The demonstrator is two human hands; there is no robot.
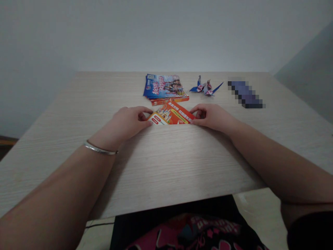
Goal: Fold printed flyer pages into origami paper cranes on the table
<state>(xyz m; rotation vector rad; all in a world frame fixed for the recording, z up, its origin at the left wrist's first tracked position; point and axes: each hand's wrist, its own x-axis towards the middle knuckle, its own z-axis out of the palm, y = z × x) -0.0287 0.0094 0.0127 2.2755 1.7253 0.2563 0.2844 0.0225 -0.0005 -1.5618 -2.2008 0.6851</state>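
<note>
Between my two hands lies an orange printed paper [174,113], folded into a triangle with its point away from me and a straight fold facing me. My left hand [131,119] pinches its left corner between thumb and fingers. At the opposite corner my right hand [208,116] pinches it in the same way. A stack of blue and orange printed leaflets [165,86] lies just beyond the paper. To the right of that stack stand two folded paper cranes [206,88] in blue and white, close together.
A dark blurred-out rectangular object [246,93] lies at the back right. All of this rests on a light wood-grain table [166,159], whose far edge meets a pale wall [166,34]. The table's near edge is by my lap.
</note>
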